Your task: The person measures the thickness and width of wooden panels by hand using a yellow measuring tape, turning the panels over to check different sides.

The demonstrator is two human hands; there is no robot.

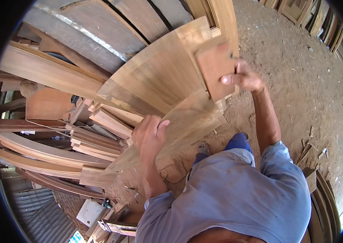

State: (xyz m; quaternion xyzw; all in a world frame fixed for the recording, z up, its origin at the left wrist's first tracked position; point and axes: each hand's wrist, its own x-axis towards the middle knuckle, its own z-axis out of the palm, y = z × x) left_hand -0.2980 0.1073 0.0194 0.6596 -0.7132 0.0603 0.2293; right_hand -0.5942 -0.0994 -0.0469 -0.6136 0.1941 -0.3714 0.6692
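Two bare hands are in view, one left hand [149, 135] and one right hand [245, 77]. The right has one reddish-brown wooden piece [216, 75]. There is one broad curved-edged panel [151, 77] and one long pale board [175, 131] in front of it. Two grey-blue sleeves [276, 158] show, and one white flat-faced object [90, 212]. The curved wooden pieces [46, 152] number several, overlapping too much for an exact count.

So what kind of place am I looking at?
Probably a woodworking shop: curved wooden pieces are stacked at the left, cut strips are piled beside them, and the right hand holds a flat wooden block by a broad panel.
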